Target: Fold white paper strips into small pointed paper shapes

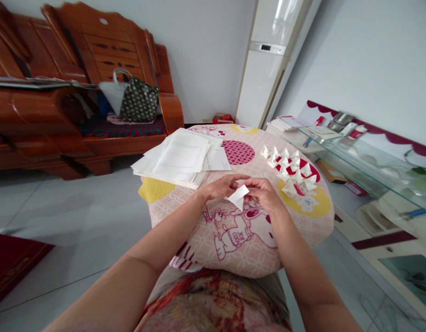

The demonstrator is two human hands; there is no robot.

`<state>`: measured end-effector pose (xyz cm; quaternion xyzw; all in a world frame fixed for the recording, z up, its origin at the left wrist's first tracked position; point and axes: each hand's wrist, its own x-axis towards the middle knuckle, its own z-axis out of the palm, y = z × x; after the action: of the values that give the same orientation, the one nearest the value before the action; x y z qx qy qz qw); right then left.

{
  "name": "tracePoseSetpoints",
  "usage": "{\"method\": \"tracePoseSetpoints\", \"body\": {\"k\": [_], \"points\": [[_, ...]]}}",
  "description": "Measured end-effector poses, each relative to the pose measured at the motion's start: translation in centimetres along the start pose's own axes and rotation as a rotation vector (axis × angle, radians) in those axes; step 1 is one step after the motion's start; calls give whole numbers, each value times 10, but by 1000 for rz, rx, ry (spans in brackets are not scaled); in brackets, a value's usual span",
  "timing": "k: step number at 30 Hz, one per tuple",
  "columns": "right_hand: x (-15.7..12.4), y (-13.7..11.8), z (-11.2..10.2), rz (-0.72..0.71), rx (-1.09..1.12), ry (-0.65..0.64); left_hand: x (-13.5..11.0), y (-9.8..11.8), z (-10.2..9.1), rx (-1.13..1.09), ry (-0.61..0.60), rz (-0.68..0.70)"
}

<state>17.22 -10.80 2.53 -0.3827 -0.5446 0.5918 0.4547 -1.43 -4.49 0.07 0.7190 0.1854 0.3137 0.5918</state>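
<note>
A small folded piece of white paper (238, 195) is held between both hands above a round table with a pink cartoon cloth (233, 240). My left hand (221, 186) pinches its upper left side, fingers closed on it. My right hand (264, 193) grips the paper's right side, fingers curled. A stack of white paper sheets (180, 159) lies at the table's far left. Several finished folded paper shapes (292, 170) are grouped at the far right of the table.
A carved wooden sofa (81, 92) with a patterned bag (139, 99) stands at the back left. A white tall air conditioner (268, 60) stands in the corner. A glass-topped cabinet (365, 161) with papers and small items runs along the right.
</note>
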Motion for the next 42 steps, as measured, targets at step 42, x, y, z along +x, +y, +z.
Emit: {"method": "tracePoseSetpoints", "body": {"k": [42], "points": [[8, 6, 1, -98, -72, 334, -2, 18, 12, 313, 347, 158]]}}
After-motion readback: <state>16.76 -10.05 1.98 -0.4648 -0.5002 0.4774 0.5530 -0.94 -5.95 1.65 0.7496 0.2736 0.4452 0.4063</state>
